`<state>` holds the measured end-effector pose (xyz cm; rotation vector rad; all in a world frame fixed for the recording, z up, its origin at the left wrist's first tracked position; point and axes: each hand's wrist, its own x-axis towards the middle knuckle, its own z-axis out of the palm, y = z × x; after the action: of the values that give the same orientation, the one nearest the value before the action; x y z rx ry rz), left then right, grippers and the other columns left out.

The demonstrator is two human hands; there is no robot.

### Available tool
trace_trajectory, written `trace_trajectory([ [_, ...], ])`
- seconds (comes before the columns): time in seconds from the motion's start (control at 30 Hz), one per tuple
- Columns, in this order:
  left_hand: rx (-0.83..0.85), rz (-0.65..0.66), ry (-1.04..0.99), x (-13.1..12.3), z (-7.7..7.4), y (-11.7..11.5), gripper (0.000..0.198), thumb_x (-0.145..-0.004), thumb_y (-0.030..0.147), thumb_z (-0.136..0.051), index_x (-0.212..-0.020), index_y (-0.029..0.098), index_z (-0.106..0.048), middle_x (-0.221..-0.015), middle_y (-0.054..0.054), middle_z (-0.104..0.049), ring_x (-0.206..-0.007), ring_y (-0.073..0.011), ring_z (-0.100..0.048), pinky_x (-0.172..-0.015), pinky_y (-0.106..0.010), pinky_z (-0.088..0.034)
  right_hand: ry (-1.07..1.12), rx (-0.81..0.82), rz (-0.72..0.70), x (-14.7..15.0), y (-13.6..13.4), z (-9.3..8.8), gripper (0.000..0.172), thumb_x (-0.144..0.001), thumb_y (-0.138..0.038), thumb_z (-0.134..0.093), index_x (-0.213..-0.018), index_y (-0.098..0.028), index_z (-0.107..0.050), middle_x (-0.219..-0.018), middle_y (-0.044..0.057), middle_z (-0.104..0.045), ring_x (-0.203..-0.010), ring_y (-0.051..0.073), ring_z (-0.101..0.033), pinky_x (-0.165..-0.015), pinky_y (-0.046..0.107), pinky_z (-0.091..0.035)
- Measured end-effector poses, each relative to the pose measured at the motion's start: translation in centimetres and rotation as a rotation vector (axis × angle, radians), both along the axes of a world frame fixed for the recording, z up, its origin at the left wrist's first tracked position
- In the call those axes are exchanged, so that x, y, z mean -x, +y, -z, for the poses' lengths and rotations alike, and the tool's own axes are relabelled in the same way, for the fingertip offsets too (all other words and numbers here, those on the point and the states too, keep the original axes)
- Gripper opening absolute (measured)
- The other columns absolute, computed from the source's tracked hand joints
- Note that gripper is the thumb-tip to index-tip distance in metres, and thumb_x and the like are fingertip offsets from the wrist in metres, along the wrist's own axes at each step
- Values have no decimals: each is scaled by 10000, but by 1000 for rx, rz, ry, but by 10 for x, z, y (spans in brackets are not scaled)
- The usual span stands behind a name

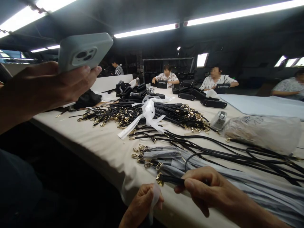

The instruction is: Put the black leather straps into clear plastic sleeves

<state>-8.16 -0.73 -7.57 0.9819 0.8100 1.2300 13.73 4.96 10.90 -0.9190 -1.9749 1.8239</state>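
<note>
My right hand (209, 188) pinches a black strap (172, 180) close to its end, where a gold clasp (159, 179) sticks out to the left. Just left of the clasp, my left hand (143, 202) is closed on a thin white paper strip (155, 198), which hangs down over the fingers. The strip's upper end reaches the clasp. Behind both hands lies a row of straps wrapped in white paper (163, 154), their gold clasps toward the left. Unwrapped black straps (209, 138) run to the right beyond them.
A pile of black straps (163, 110) with white strips (149, 110) on top covers the table's middle. A filled plastic bag (261, 131) sits at right. Another person's hand (71, 79) holds a phone (85, 50) at upper left. Co-workers sit behind black bags (197, 93).
</note>
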Motion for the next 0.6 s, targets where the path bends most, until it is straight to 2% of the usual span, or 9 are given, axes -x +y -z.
trace_trajectory([
  [0.13,-6,18,-29,-1,1,-3,565,-826,674,-631,-703,135,-744,-566,-37,-580,-593,-143,-463,-636,-266,-361,40,26,-18,2,-5,-2,619,-849,-704,-573,-911,-114,-749,-496,-22,-454,-437,58,-291,-448,194,-227],
  [0.3,-59,68,-94,-5,-10,-4,558,-857,648,-611,-674,138,-746,-556,-39,-565,-581,-137,-458,-623,-264,-363,44,54,-3,1,-6,11,573,-871,-656,-590,-913,-107,-749,-494,-20,-461,-437,48,-308,-445,179,-203],
  [0.4,-42,67,-132,-7,-16,-6,533,-846,635,-638,-703,136,-759,-567,-36,-571,-564,-125,-449,-594,-254,-355,73,86,-2,1,-7,16,549,-863,-644,-612,-913,-114,-751,-502,-26,-450,-442,47,-319,-435,170,-201],
  [0.6,16,28,-212,-14,-16,-4,510,-818,626,-686,-712,131,-743,-559,-32,-593,-538,-107,-467,-605,-245,-390,46,103,-12,1,-10,19,554,-876,-645,-590,-896,-116,-752,-496,-34,-438,-434,40,-323,-442,163,-203],
])
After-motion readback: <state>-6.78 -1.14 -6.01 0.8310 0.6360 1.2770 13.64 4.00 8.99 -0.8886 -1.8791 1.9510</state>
